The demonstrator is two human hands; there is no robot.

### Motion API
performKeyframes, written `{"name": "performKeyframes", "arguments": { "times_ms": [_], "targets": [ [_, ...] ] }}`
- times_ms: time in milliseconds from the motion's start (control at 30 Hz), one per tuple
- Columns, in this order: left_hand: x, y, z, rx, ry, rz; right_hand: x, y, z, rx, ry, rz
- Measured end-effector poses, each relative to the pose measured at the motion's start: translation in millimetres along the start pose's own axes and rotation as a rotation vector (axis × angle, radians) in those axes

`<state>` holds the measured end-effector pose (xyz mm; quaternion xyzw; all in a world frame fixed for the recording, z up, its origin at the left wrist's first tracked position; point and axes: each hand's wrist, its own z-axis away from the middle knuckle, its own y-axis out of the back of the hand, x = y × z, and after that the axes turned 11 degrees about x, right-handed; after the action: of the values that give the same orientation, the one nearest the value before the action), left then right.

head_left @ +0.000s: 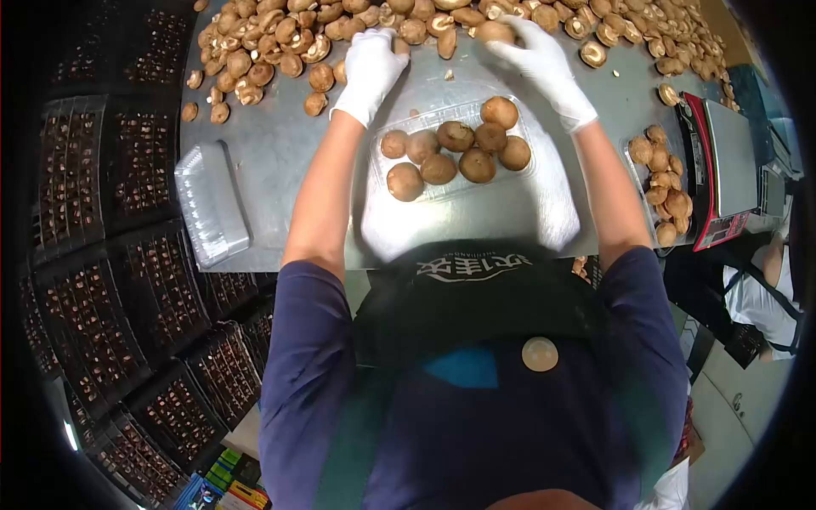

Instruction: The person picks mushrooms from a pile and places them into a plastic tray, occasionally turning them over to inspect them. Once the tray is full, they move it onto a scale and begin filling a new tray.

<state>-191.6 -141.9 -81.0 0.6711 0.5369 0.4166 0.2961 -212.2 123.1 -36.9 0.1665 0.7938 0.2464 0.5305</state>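
Both my hands wear white gloves and reach to the front edge of a pile of brown shiitake mushrooms [280, 38]. My left hand [374, 72] is closed around a mushroom [401, 48], which the fingers partly cover. Between the thumb and fingers of my right hand [541, 66] is another mushroom [495, 33]. Below and between my forearms lies a clear plastic tray [450, 192] with several mushrooms in it, caps up, such as a dark-spotted mushroom [456, 136].
Empty clear trays [211, 204] stand at the metal table's [272, 170] left edge. On the right are a filled tray [660, 183] and a red-framed scale [731, 161]. Black crates of mushrooms [85, 314] are stacked at left. Another person [756, 293] is at far right.
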Motion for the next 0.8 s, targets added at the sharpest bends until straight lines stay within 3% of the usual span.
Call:
{"name": "performKeyframes", "arguments": {
  "times_ms": [33, 100, 133, 167, 233, 267, 300, 333, 367, 467, 567, 633, 700, 733, 767, 800],
  "targets": [
    [1.6, 8.6, 2.9, 0.050, 0.076, 0.086, -4.0, 13.0, 11.9, 0.000, -0.171, -0.264],
    [7.5, 33.1, 13.6, 0.128, 0.201, 0.281, 10.4, 35.8, 28.9, -0.059, -0.428, -0.503],
    [6.1, 39.2, 23.2, 0.073, 0.309, 0.495, 23.1, 44.1, 42.1, -0.081, -0.424, -0.493],
    [15.6, 55.3, 35.1, 0.072, 0.320, 0.482, 28.6, 47.7, 55.5, -0.105, -0.418, -0.482],
    [43.2, 93.1, 54.2, -0.086, 0.651, 0.928, 5.8, 45.4, 85.2, -0.086, -0.408, -0.553],
    [38.7, 92.2, 65.1, -0.027, 0.456, 0.782, -0.7, 40.3, 100.6, -0.047, -0.469, -0.584],
    [47.2, 103.6, 73.5, -0.049, 0.449, 0.766, -0.3, 35.5, 111.8, -0.003, -0.528, -0.611],
    [53.3, 110.1, 82.2, -0.008, 0.377, 0.712, 0.4, 32.5, 118.9, 0.006, -0.486, -0.455],
    [58.8, 113.1, 89.1, 0.035, 0.301, 0.665, -3.4, 34.4, 124.0, 0.006, -0.302, -0.298],
    [70.8, 113.1, 102.9, 0.003, 0.306, 0.699, 5.1, 21.4, 132.1, 0.032, -0.097, -0.100],
    [80.0, 111.5, 108.2, 0.008, 0.342, 0.790, -3.1, 26.9, 130.8, 0.054, -0.119, -0.097],
    [79.2, 110.4, 110.3, 0.007, 0.555, 0.842, -1.2, 25.5, 129.7, 0.052, -0.112, -0.056],
    [70.4, 110.9, 118.9, 0.097, 0.513, 0.761, -3.3, 22.3, 133.8, 0.062, -0.148, -0.075],
    [74.4, 124.8, 120.6, 0.136, 0.487, 0.620, -12.1, 27.9, 129.1, -0.041, -0.097, 0.024],
    [89.5, 134.0, 122.6, 0.145, 0.823, 1.071, -11.7, 29.8, 126.9, -0.110, -0.086, 0.022],
    [95.8, 127.4, 124.8, 0.307, 1.002, 1.232, -13.2, 32.3, 131.2, -0.143, -0.154, -0.193]
  ]
}}
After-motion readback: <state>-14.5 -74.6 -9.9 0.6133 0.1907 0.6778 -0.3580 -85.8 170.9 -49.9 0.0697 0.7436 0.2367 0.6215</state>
